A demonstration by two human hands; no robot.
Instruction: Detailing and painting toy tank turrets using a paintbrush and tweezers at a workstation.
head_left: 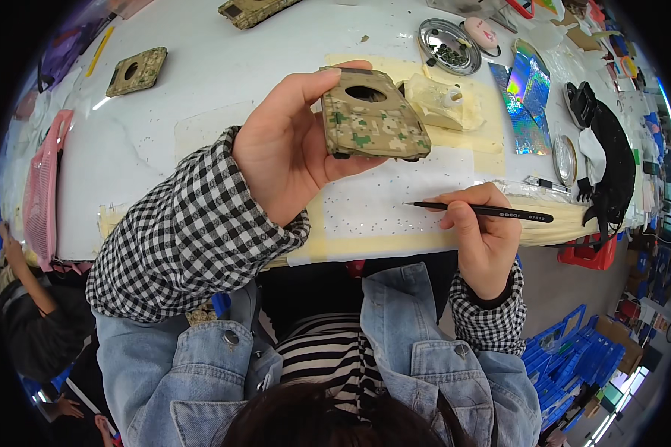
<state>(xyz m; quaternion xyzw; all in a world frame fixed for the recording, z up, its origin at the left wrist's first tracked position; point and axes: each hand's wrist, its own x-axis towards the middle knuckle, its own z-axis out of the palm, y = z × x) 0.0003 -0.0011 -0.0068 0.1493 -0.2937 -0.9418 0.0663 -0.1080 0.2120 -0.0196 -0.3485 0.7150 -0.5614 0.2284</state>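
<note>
We see the left hand point(283, 153) with its grip clamped on a camouflage model hull point(373, 115), raised above the bench point(201, 82); the right hand point(484, 231) pinches a thin black brush point(481, 210).

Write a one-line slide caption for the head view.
Left hand holds a camouflage model hull; right hand grips a fine black brush.

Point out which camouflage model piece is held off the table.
The camouflage hull with the round hole, gripped in the left hand. The flat camouflage plate at far left and the camouflage piece at the top edge lie on the table.
</note>
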